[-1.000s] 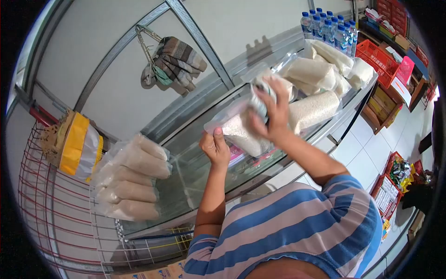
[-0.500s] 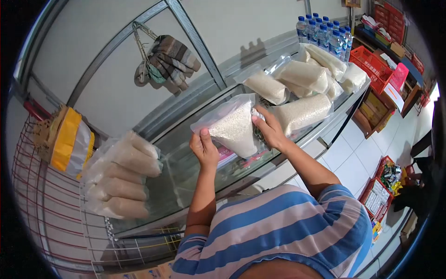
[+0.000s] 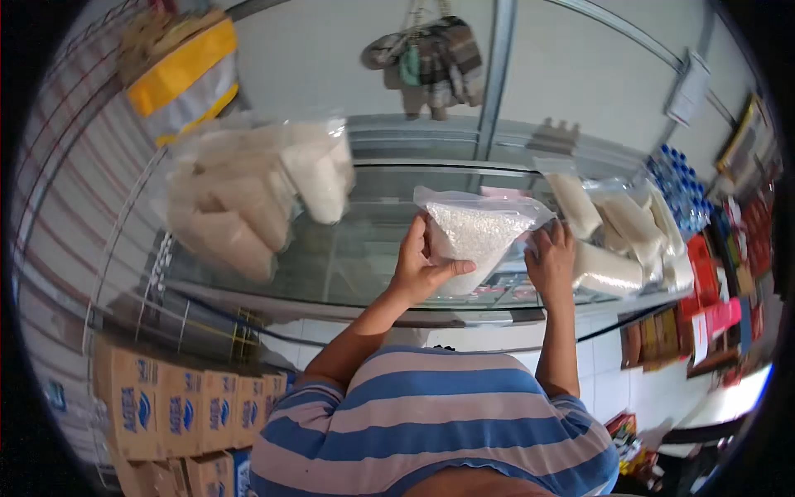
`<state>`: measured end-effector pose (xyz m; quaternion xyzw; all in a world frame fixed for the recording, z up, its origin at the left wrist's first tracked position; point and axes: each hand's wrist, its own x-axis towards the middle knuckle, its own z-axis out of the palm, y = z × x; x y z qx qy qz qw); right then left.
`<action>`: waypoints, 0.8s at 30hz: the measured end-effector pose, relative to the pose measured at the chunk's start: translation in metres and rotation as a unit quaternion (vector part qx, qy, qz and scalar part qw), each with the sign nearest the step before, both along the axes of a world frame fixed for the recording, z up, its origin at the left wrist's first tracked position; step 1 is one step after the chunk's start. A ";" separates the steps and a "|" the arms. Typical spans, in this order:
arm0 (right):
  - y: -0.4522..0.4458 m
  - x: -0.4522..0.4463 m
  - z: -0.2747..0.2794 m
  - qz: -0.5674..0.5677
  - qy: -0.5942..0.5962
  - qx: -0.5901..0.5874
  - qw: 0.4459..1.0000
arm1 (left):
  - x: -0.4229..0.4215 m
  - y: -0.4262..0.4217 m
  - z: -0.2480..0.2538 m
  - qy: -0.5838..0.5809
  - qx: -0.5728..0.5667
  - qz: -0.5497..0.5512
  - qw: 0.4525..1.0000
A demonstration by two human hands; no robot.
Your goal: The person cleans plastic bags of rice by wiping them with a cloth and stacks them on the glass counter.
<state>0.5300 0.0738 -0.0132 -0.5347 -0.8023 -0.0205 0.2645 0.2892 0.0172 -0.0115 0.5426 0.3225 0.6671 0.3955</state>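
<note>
A clear plastic bag of white rice (image 3: pixel 480 234) is held tilted above the glass counter, its flat top edge upward. My left hand (image 3: pixel 424 267) grips its left side, with the thumb across the front and the fingers behind. Beside the bag's upper right corner is my right hand (image 3: pixel 553 261), its fingers bent inward. What those fingers hold, if anything, is hidden. Just to the right lie several filled rice bags, the nearest rice bag (image 3: pixel 609 269) close to my right wrist.
The glass display counter (image 3: pixel 331 261) spans the middle. More filled bags (image 3: pixel 232 199) lie at its left end. Water bottles (image 3: pixel 681 186) stand at the far right. A wire rack (image 3: pixel 124 273) and cardboard boxes (image 3: pixel 178 410) are on the left. A cloth bundle (image 3: pixel 439 62) hangs on the wall.
The view has swung left. My left hand has shifted from the bag's upper corner to its lower left side. My right hand has moved from the bag's side to near its upper right corner.
</note>
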 end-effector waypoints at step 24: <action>-0.038 -0.304 -0.039 0.223 0.499 -0.170 0.820 | -0.207 -0.041 -0.060 0.245 0.047 0.338 0.908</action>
